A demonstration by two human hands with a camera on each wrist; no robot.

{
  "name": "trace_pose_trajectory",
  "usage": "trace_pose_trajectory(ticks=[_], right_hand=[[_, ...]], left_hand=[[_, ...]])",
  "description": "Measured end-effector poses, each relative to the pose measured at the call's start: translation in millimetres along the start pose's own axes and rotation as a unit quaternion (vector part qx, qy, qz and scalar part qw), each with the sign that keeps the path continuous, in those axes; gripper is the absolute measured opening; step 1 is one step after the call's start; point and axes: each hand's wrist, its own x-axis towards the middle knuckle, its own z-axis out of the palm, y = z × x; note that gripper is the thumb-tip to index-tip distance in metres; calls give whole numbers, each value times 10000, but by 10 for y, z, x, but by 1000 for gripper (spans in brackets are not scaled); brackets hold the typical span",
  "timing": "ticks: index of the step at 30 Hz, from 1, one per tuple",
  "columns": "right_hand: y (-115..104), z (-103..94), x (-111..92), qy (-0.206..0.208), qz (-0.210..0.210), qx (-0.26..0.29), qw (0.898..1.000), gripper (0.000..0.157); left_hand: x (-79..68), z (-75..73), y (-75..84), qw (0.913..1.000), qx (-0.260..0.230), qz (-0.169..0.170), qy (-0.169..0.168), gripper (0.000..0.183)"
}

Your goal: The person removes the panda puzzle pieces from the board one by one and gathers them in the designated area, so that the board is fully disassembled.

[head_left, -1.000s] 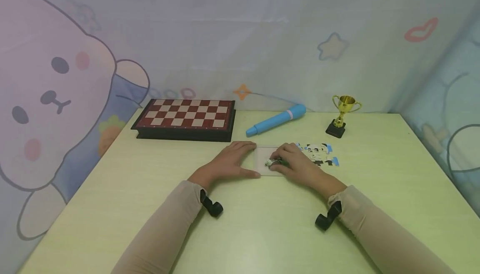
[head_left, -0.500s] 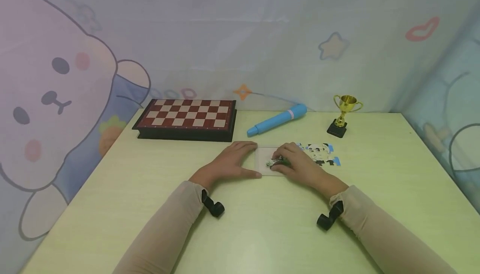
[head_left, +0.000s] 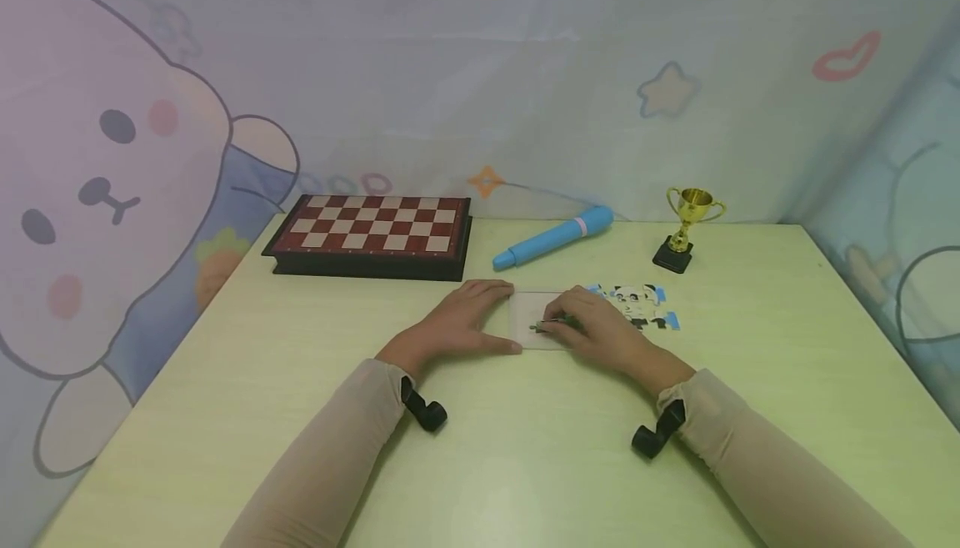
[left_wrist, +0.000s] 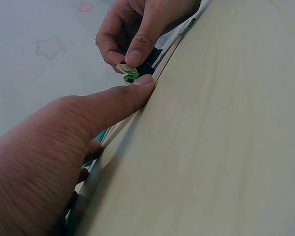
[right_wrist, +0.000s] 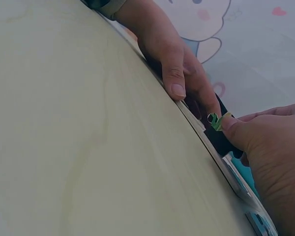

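Observation:
Between my right hand's (head_left: 600,331) thumb and fingers I pinch a small puzzle piece (right_wrist: 216,122), with green and pale print, just above a flat white puzzle tray (head_left: 527,306). Most of the piece is hidden by the fingers in the head view. My left hand (head_left: 453,323) lies at the tray's left side, thumb and fingers extended and spread, touching its near and far corners. Right of the tray, partly behind my right hand, lie joined puzzle pieces (head_left: 637,306) showing a panda on blue.
A red-and-white chessboard box (head_left: 371,235) stands at the back left. Behind the tray lies a blue microphone-shaped stick (head_left: 553,239). Toward the back right stands a small gold trophy cup (head_left: 681,227) on a black base. A printed cloth (head_left: 480,81) hangs behind the table.
The pinched puzzle piece has turned between my right fingers and now shows more edge-on in the head view. Both hands stay in nearly the same places.

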Motion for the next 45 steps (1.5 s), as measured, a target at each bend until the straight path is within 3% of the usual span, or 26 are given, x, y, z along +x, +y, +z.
trace_pose_trajectory(ticks=[16,28,45], right_hand=[[-29,4,20,156,-214,-123,9996,11],[62,-155,-154,393,-111,-49,9992,14],[305,-654,-814,609,714,-489,9944,27]], left_hand=[[-23,1,-20,10000,34,-11,-16,100],[-12,-15,29,10000,36,-15,-59,101],[-13,-33,33,10000,-36,-38,-21,101]])
